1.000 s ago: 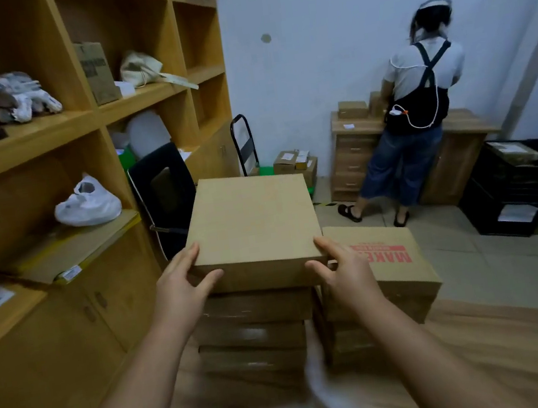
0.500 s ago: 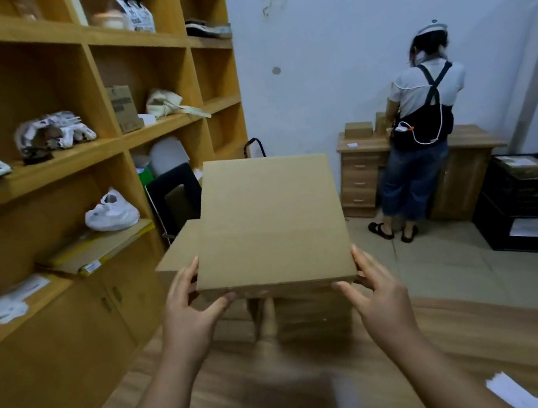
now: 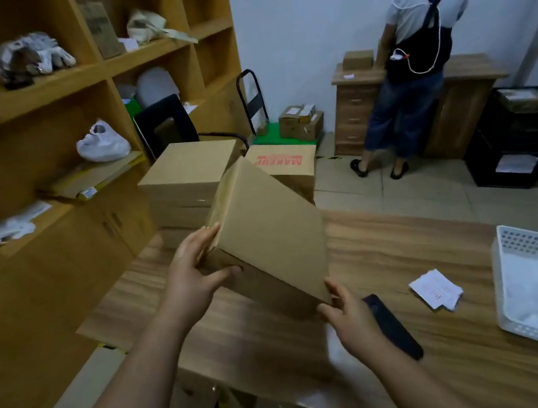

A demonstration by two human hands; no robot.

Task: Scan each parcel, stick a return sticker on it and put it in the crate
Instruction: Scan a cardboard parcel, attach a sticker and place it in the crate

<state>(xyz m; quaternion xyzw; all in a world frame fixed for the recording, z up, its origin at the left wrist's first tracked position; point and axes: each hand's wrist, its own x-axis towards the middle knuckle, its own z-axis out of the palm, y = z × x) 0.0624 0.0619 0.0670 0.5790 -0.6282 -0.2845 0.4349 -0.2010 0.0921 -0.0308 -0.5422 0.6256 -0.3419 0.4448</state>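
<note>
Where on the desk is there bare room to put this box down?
Bare wood on the desk beyond the black scanner and slips, left of the white basket. The near right is crowded.

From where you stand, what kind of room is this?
Probably a small parcel-handling or returns room. Stacked cardboard boxes sit beyond a wooden table, wooden shelves hold packages and bags, and a hand trolley stands by the wall.

Wooden table (image 3: 402,351) bears a black handheld device (image 3: 393,326), a small stack of paper slips (image 3: 437,289) just beside it, and a white perforated basket (image 3: 536,285) at the right edge. Beyond its far edge, stacked cardboard boxes (image 3: 188,177) stand on the floor (image 3: 398,199).
</note>
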